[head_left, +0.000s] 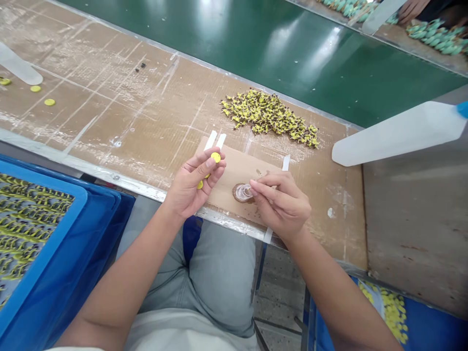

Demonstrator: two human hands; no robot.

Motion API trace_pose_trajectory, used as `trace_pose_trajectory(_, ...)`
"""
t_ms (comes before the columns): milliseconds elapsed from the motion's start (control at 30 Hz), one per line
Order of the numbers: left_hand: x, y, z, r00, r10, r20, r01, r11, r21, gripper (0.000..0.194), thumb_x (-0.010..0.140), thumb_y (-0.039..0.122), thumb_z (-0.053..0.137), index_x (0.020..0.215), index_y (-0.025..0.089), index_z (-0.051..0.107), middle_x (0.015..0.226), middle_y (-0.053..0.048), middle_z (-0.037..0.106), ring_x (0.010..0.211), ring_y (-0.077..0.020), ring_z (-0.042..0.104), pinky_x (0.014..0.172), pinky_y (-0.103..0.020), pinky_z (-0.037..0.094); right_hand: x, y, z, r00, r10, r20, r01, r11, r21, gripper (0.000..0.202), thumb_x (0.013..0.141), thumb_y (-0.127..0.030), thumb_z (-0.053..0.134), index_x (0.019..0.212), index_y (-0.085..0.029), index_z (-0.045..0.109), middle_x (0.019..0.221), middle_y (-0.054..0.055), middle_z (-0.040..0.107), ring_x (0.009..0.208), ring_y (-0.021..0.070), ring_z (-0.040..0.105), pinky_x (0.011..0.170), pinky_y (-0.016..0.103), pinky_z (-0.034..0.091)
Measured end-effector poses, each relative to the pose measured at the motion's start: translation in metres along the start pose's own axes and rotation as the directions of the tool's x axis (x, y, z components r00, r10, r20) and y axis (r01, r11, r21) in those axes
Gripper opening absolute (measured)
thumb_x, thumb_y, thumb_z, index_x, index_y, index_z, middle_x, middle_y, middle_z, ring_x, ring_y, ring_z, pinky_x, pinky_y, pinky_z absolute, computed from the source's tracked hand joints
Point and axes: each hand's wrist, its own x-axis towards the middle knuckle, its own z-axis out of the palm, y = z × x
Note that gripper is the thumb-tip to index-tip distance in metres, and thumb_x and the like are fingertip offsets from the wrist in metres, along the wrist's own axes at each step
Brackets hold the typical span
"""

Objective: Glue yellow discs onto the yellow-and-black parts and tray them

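Observation:
My left hand (195,180) is closed around several small yellow discs, with one yellow disc (215,157) pinched between thumb and forefinger. Low over a small clear dish (241,192), my right hand (281,202) has its thumb and fingertips pressed together at the rim. Whatever sits between those fingertips is too small to make out. The dish rests on a brown cardboard sheet (234,163) held down with white tape strips. Beyond my hands lies a heap of small yellow-and-dark pieces (270,117).
A white plastic bottle-like piece (398,134) juts in at right. Blue trays (78,214) with rows of yellow-and-dark parts stand at lower left; a blue bin (325,326) with yellow pieces is at lower right. A green belt (234,34) runs behind. A co-worker's hand (411,9) shows at top right.

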Motion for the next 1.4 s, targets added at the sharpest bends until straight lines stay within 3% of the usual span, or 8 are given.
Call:
trace_pose_trajectory(367, 0.000, 0.000, -0.001, 0.999, -0.009, -0.040, 0.009, 1.000, -0.010, 0.022, 0.080, 0.007, 0.068, 0.097, 0.019, 0.073, 0.096, -0.002, 0.073, 0.083, -0.0100, 0.072, 0.081, -0.017, 0.057, 0.001, -0.001, 0.001, 1.000, 0.004, 0.016, -0.004, 1.000, -0.018, 0.034, 0.078, -0.012, 0.070, 0.106, -0.033, 0.072, 0.087, 0.004, 0.071, 0.078, 0.0193, 0.066, 0.071, 0.039, 0.056)
trace_pose_trajectory(500, -0.001, 0.000, 0.000, 1.000, 0.002, -0.017, -0.002, 1.000, 0.003, 0.021, 0.080, 0.007, 0.068, 0.096, 0.019, 0.074, 0.096, -0.002, 0.074, 0.082, -0.0086, 0.071, 0.080, -0.015, 0.056, 0.002, -0.003, -0.001, 0.993, 0.099, -0.071, -0.094, 0.993, 0.074, 0.030, 0.077, -0.012, 0.072, 0.101, -0.030, 0.073, 0.085, 0.004, 0.071, 0.077, 0.0188, 0.066, 0.069, 0.038, 0.056)
trace_pose_trajectory(600, -0.004, 0.000, 0.001, 1.000, -0.003, -0.022, 0.004, 1.000, 0.020, 0.022, 0.078, 0.007, 0.070, 0.096, 0.018, 0.075, 0.096, -0.003, 0.074, 0.081, -0.0081, 0.071, 0.080, -0.013, 0.056, 0.004, -0.005, -0.003, 0.954, 0.258, -0.152, -0.223, 0.951, 0.214, 0.022, 0.079, -0.013, 0.072, 0.095, -0.028, 0.074, 0.083, 0.002, 0.071, 0.078, 0.0177, 0.067, 0.070, 0.036, 0.057)
trace_pose_trajectory(733, -0.005, 0.000, 0.001, 0.999, -0.008, -0.037, 0.010, 0.999, 0.030, 0.024, 0.074, 0.007, 0.074, 0.096, 0.017, 0.075, 0.098, -0.005, 0.074, 0.082, -0.0089, 0.071, 0.081, -0.013, 0.055, 0.012, -0.006, -0.004, 0.851, 0.487, -0.198, -0.402, 0.845, 0.353, 0.015, 0.079, -0.020, 0.074, 0.092, -0.026, 0.074, 0.088, 0.003, 0.074, 0.080, 0.0173, 0.069, 0.074, 0.034, 0.060)
trace_pose_trajectory(833, -0.005, -0.001, -0.001, 0.999, -0.021, -0.028, 0.022, 0.999, 0.038, 0.025, 0.073, 0.009, 0.076, 0.098, 0.017, 0.075, 0.097, -0.005, 0.075, 0.080, -0.0083, 0.071, 0.079, -0.012, 0.055, 0.028, -0.009, 0.000, 0.809, 0.558, -0.182, -0.448, 0.787, 0.424, 0.015, 0.078, -0.022, 0.075, 0.093, -0.026, 0.074, 0.088, 0.002, 0.074, 0.079, 0.0170, 0.070, 0.073, 0.033, 0.061)
trace_pose_trajectory(1000, -0.008, 0.000, -0.002, 0.999, -0.046, 0.001, 0.046, 0.998, 0.034, 0.025, 0.076, 0.016, 0.076, 0.101, 0.018, 0.074, 0.092, -0.003, 0.075, 0.078, -0.0078, 0.071, 0.075, -0.012, 0.056, 0.057, -0.020, 0.016, 0.822, 0.558, -0.112, -0.442, 0.749, 0.493, 0.013, 0.077, -0.025, 0.077, 0.089, -0.025, 0.073, 0.088, 0.002, 0.075, 0.080, 0.0170, 0.071, 0.075, 0.032, 0.062)
trace_pose_trajectory(1167, -0.010, 0.002, 0.000, 0.996, -0.075, 0.046, 0.073, 0.996, 0.048, 0.021, 0.081, 0.019, 0.072, 0.101, 0.016, 0.074, 0.093, -0.004, 0.076, 0.079, -0.0075, 0.070, 0.076, -0.012, 0.056, 0.063, -0.030, 0.031, 0.802, 0.598, -0.009, -0.511, 0.693, 0.508, 0.012, 0.079, -0.024, 0.075, 0.090, -0.024, 0.073, 0.091, 0.002, 0.076, 0.086, 0.0183, 0.072, 0.082, 0.033, 0.061)
trace_pose_trajectory(1400, -0.007, 0.001, 0.002, 0.993, -0.098, 0.067, 0.091, 0.992, 0.090, 0.022, 0.081, 0.021, 0.072, 0.102, 0.016, 0.075, 0.091, -0.004, 0.076, 0.080, -0.0084, 0.070, 0.075, -0.013, 0.056, 0.061, -0.037, 0.030, 0.852, 0.522, 0.043, -0.489, 0.765, 0.419, 0.015, 0.079, -0.017, 0.073, 0.093, -0.023, 0.075, 0.095, 0.004, 0.076, 0.085, 0.0189, 0.073, 0.080, 0.033, 0.062)
